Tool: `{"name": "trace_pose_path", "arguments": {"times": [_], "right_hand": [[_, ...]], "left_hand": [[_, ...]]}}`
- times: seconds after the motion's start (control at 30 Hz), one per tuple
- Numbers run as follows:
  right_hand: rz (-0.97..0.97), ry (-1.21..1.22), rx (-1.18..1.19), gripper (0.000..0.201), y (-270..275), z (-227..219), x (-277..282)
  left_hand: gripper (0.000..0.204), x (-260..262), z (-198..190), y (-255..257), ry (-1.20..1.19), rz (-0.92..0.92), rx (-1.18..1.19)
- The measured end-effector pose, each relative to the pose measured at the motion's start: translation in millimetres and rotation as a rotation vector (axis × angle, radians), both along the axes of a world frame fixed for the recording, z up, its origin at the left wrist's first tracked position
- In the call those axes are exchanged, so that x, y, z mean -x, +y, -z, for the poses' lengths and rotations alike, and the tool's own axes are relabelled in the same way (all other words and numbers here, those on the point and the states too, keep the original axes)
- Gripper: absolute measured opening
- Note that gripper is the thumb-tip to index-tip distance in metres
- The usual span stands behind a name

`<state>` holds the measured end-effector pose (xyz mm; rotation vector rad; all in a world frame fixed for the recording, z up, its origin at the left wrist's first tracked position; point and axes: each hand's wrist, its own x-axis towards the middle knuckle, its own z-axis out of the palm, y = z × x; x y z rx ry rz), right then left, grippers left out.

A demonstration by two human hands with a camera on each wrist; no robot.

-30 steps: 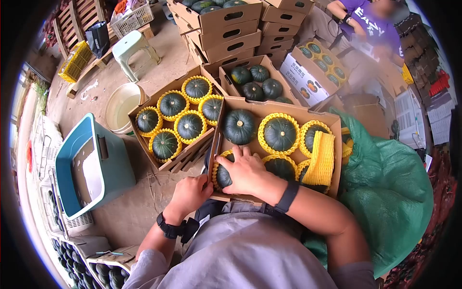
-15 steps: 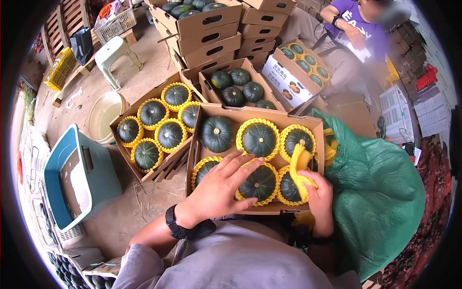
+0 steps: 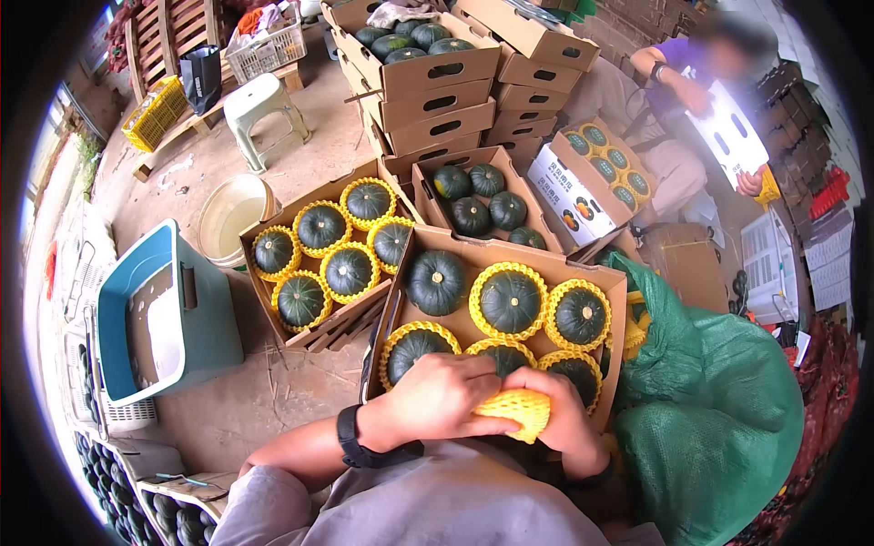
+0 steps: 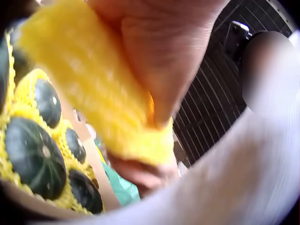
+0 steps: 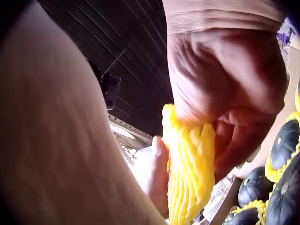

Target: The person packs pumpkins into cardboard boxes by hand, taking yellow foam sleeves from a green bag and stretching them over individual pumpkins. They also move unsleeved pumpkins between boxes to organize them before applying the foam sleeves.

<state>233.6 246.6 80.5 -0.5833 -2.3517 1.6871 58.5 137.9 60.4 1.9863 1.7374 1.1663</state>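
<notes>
Both hands hold a yellow foam net (image 3: 521,411) close to the body, over the near edge of a cardboard box (image 3: 390,318). The left hand (image 3: 435,397) pinches one end, its fingers curled. The right hand (image 3: 563,414) grips the other side. In the left wrist view the net (image 4: 93,79) stretches below the left hand (image 4: 161,47); in the right wrist view the right hand (image 5: 229,79) has the bunched net (image 5: 190,173) between thumb and fingers. The box holds several dark green squashes in yellow nets and one bare squash (image 3: 436,282) at its far left corner.
A second box of netted squashes (image 3: 321,227) stands to the left, with a box of bare ones (image 3: 470,216) behind. A green sack (image 3: 710,409) lies right, a blue tub (image 3: 205,309) left. Stacked boxes (image 3: 437,102) and a seated person (image 3: 674,109) are farther back.
The right hand has brought the yellow net from the box's right side toward the middle. The left hand has come off the squashes and now holds the net too. The seated person has raised a white sheet.
</notes>
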Motion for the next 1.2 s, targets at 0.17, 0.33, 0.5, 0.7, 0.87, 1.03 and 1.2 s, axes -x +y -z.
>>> {"name": "trace_pose_path", "arguments": {"times": [0.17,0.33,0.5,0.7,0.87,1.03,1.2], "right_hand": [[0.766,0.677,0.024,0.020,-6.7,40.6,21.6],[0.679,0.612,0.049,0.024,-12.7,71.7,3.9],[0.772,0.545,0.337,0.029,11.8,61.1,15.5],[0.219,0.767,1.207,0.059,1.6,47.4,-0.5],[0.112,0.792,1.119,0.066,5.9,46.1,6.2],[0.440,0.565,1.137,0.055,10.2,33.9,31.2],[0.355,0.300,0.783,0.013,-7.2,36.4,27.5]], "left_hand": [[0.081,-33.4,-21.3,16.0,-0.074,-0.171,-0.160],[0.059,-16.3,-4.6,24.8,-0.289,-0.282,-0.106],[0.013,-5.7,16.6,14.7,-1.242,0.616,0.374],[0.036,8.2,1.3,4.7,-1.614,0.208,0.432],[0.052,12.5,-5.6,-3.3,0.169,-0.218,-0.344],[0.020,14.1,11.2,7.4,-0.228,0.142,-0.100],[0.032,20.1,27.8,-13.2,-1.979,0.450,0.418]]}}
